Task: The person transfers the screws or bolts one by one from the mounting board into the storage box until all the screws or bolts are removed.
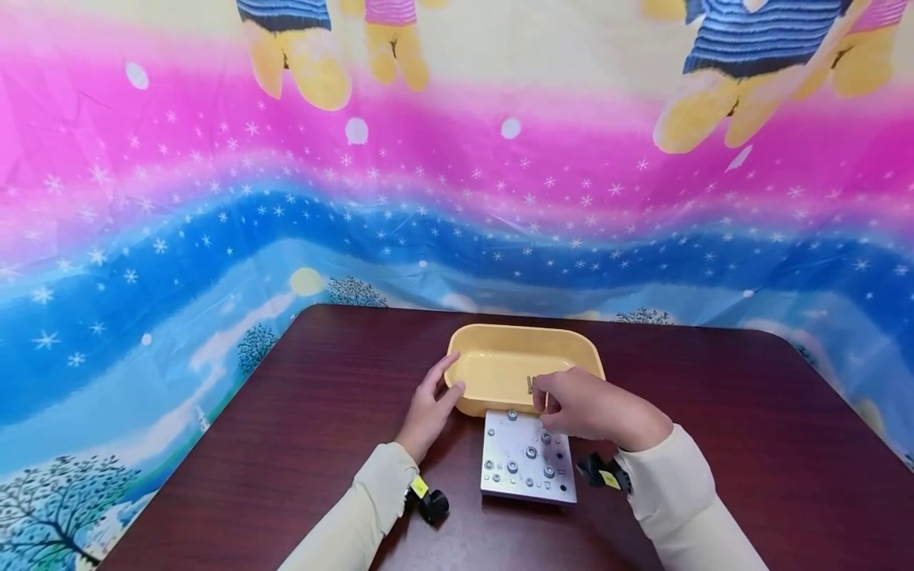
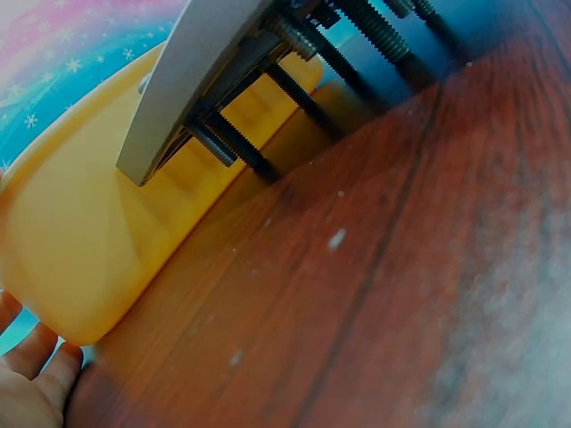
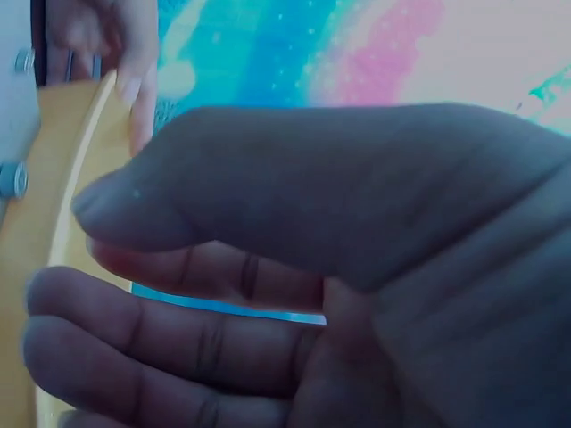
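from the head view, we see a long rounded-corner yellow plastic tray (image 1: 493, 373) at the middle of the dark reddish-brown wooden table (image 1: 321, 444), its long axis running left to right. nearer us, with its far edge at the tray's near wall, sits a silver rectangular metal plate (image 1: 509, 444) studded with round metal screw heads (image 1: 531, 453); its side edges run away from us, toward the tray, in a slight slant. we cannot tell whether plate and tray touch. the left hand (image 1: 431, 404) rests against the tray's left end, thumb and fingers spread apart. the right hand (image 1: 593, 404) hangs over the tray's near right side, fingers bent downward beside small metal pins (image 1: 531, 385) that stand out against the tray floor; the hand hides part of that side and the plate's far right corner.

from the left wrist view, we see the plate tilted across the top and cut off there, with threaded metal shanks (image 2: 379, 31) beneath it pointing at the tabletop. the left hand is cropped at the lower left corner, its fingers by the tray's end.

from the right wrist view, the right hand's thumb lies across its partly curled fingers (image 3: 178, 334). its fingertips are dark and overlapping, so we cannot tell whether they pinch anything.
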`<move>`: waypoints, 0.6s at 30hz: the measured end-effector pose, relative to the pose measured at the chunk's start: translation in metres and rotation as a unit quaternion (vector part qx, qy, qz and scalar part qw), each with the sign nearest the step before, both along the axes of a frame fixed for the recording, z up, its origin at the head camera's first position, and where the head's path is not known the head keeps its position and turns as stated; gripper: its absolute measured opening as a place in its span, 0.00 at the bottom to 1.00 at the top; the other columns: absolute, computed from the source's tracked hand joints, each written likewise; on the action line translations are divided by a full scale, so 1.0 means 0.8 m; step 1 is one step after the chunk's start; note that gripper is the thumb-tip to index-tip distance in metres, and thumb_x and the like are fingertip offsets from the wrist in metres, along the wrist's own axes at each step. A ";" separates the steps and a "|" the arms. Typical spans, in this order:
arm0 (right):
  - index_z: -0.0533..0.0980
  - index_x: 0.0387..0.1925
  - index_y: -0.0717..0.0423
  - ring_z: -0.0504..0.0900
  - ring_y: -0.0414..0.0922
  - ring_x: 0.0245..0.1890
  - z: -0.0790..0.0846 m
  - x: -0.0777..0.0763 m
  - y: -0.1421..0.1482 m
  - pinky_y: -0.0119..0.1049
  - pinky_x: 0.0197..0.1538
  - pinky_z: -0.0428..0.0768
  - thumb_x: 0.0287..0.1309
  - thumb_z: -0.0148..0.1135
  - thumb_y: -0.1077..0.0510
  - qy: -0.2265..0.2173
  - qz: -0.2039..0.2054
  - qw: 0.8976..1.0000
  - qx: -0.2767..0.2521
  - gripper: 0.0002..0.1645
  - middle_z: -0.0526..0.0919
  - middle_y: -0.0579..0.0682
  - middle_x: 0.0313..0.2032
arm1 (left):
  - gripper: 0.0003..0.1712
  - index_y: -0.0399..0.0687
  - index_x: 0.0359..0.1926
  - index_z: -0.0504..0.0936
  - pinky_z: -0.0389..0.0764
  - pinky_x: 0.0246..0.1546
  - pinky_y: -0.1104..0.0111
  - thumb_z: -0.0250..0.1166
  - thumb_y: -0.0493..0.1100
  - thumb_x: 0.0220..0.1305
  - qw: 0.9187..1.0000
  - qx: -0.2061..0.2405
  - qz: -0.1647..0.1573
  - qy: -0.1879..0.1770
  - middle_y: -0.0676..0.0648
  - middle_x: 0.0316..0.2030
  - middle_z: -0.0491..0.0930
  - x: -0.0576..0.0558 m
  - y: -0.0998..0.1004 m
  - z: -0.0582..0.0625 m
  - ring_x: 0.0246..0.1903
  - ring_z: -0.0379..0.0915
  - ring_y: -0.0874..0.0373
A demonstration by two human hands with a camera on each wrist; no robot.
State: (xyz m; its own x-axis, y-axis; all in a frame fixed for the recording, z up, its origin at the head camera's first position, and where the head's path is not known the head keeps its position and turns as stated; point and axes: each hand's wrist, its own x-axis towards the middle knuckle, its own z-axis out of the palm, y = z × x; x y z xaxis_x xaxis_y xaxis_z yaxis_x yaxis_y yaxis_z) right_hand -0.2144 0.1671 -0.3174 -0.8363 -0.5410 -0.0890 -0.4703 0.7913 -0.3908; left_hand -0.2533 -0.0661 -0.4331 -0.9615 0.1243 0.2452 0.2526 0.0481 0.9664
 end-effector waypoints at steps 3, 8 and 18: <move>0.74 0.28 0.51 0.70 0.40 0.23 -0.001 0.006 -0.008 0.34 0.29 0.70 0.51 0.63 0.66 -0.007 0.002 1.000 0.007 0.07 0.73 0.44 0.21 | 0.31 0.42 0.70 0.65 0.65 0.62 0.59 0.58 0.36 0.67 1.000 0.001 0.000 0.000 0.41 0.71 0.58 0.000 0.001 0.000 0.67 0.60 0.48; 0.75 0.29 0.51 0.71 0.41 0.24 -0.007 0.010 -0.021 0.36 0.30 0.71 0.50 0.65 0.64 -0.015 0.001 1.000 0.021 0.07 0.73 0.44 0.22 | 0.30 0.42 0.70 0.65 0.63 0.64 0.55 0.58 0.34 0.67 1.000 0.014 -0.004 0.007 0.40 0.71 0.58 0.000 0.000 -0.001 0.68 0.57 0.44; 0.71 0.25 0.50 0.75 0.45 0.18 -0.026 0.015 -0.038 0.42 0.13 0.76 0.53 0.64 0.64 -0.085 -0.055 0.994 0.050 0.10 0.72 0.50 0.24 | 0.30 0.41 0.70 0.65 0.66 0.61 0.60 0.57 0.35 0.67 1.000 0.009 -0.002 0.003 0.39 0.71 0.58 0.000 0.000 -0.001 0.67 0.58 0.42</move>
State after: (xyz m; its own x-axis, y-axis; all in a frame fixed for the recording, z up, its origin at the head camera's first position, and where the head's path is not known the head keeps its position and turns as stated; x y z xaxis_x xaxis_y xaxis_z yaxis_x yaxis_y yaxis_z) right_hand -0.2022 0.1365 -0.3379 -0.8578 -0.4294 -0.2823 -0.3137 0.8727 -0.3741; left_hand -0.2533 -0.0660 -0.4339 -0.9596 0.1233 0.2530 0.2583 0.0291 0.9656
